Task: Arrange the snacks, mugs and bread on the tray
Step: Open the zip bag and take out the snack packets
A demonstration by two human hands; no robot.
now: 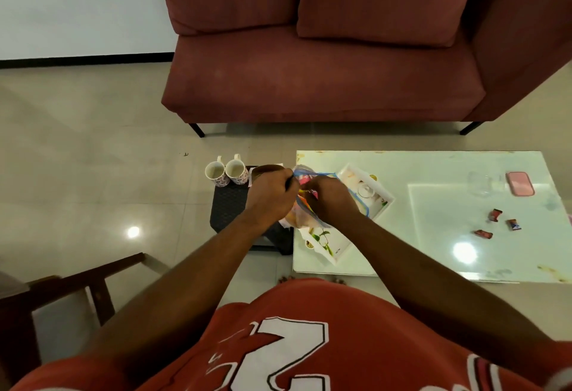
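A clear plastic bag (305, 178) with a blue zip edge, holding colourful snacks, hangs over the left end of a white tray (382, 201) on the glass table. My left hand (270, 195) grips the bag's left edge. My right hand (331, 197) pinches its opening on the right side. Two white mugs (226, 172) with red flower prints stand on a dark stool (229, 208) left of the table. Three small wrapped candies (496, 223) lie loose on the table to the right. A clear glass item (365, 189) sits in the tray.
A glass-topped table (433, 260) fills the right middle. A pink phone (520, 183) and a clear glass (479, 183) lie at its far right. A red sofa (325, 50) stands behind. A dark wooden chair frame (77, 288) is at lower left.
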